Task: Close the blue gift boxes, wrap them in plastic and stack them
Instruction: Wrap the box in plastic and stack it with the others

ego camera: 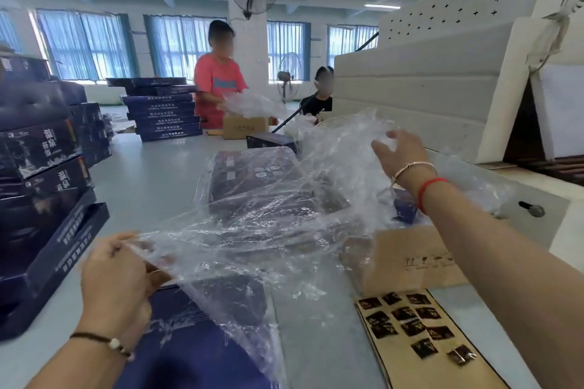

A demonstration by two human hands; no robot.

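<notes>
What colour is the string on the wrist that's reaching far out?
Red. The string circles the right hand's wrist beside a silver bangle, in the head view.

The plastic sheet [284, 199] is clear, glossy and crinkled. The blue gift boxes [47, 148] look like smooth printed card. The table [151, 174] is matt.

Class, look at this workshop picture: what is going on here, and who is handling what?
A person is opening out a clear plastic bag over the table. The left hand pinches its near edge; the right hand grips the far end. A blue gift box lies beneath, near the person, not yet wrapped. Stacks of blue boxes stand at the left. Across the table, another person in a red shirt also handles plastic.
</notes>
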